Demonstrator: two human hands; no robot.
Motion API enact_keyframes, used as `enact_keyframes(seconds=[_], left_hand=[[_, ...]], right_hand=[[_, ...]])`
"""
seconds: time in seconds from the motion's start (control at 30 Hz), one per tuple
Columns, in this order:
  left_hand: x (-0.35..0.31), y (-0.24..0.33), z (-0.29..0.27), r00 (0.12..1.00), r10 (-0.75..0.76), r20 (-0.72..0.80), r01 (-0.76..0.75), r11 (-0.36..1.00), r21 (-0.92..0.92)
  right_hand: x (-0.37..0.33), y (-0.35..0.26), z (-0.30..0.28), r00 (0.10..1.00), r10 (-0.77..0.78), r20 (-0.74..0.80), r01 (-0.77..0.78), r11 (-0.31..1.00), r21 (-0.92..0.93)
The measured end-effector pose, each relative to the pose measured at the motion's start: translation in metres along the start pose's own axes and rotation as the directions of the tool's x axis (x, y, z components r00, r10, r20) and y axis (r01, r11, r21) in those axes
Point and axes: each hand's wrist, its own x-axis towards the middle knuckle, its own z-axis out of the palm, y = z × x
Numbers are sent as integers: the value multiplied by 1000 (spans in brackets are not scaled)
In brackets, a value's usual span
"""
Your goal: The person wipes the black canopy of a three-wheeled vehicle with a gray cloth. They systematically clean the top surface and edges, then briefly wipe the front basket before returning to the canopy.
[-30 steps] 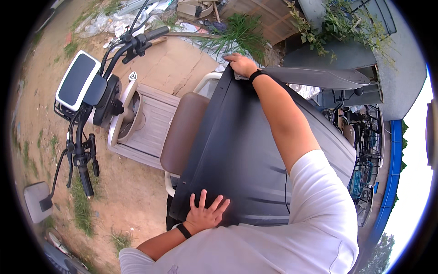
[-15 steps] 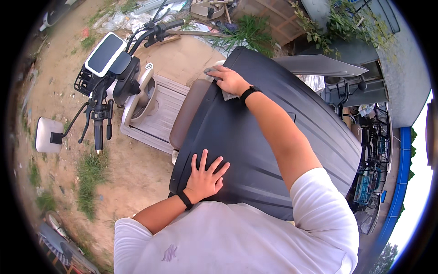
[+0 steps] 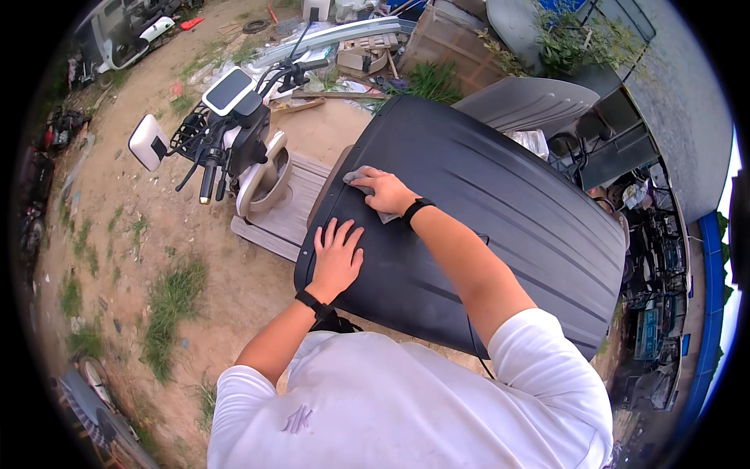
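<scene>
A large black ribbed cover (image 3: pixel 484 227) of a three-wheeled vehicle spreads out in front of me. My right hand (image 3: pixel 391 194) presses a grey cloth (image 3: pixel 355 178) against its smooth left border, and part of the cloth sticks out beneath the palm. Nearer to me, my left hand (image 3: pixel 336 258) lies flat on the same cover with its fingers spread, holding nothing. The two hands are close together, apart from each other. Both wrists carry black bands.
Left of the cover are the vehicle's footboard (image 3: pixel 301 191), its handlebar grip (image 3: pixel 208 181), a white-framed display (image 3: pixel 229 90) and a mirror (image 3: pixel 148 142). A curved grey panel (image 3: pixel 539 102) stands behind the cover. Wooden scraps and grass lie on the dirt ground (image 3: pixel 101 234).
My right hand has drawn the cloth along the cover's left border, toward me and closer to my left hand. The left hand stays flat near the border. The whole view has shifted.
</scene>
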Motion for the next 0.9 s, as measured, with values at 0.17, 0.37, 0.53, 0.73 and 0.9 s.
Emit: enact_keyframes(seconds=[0.17, 0.37, 0.53, 0.73, 0.9], left_hand=[[-88, -32, 9, 912, -343, -224, 355, 935, 14], [-190, -60, 1, 877, -460, -138, 438, 884, -166], [-234, -41, -24, 907, -420, -33, 408, 894, -184], [-252, -26, -41, 908, -420, -15, 391, 857, -336], [-255, -40, -41, 916, -398, -46, 362, 871, -332]], right_hand=[[-58, -50, 45, 996, -60, -62, 61, 998, 16], [-116, -118, 99, 968, -202, -147, 194, 979, -63], [-140, -158, 148, 936, -291, -196, 207, 909, -362], [-164, -186, 183, 933, -361, -19, 285, 768, -573], [-152, -176, 182, 906, -422, -46, 324, 757, -568]])
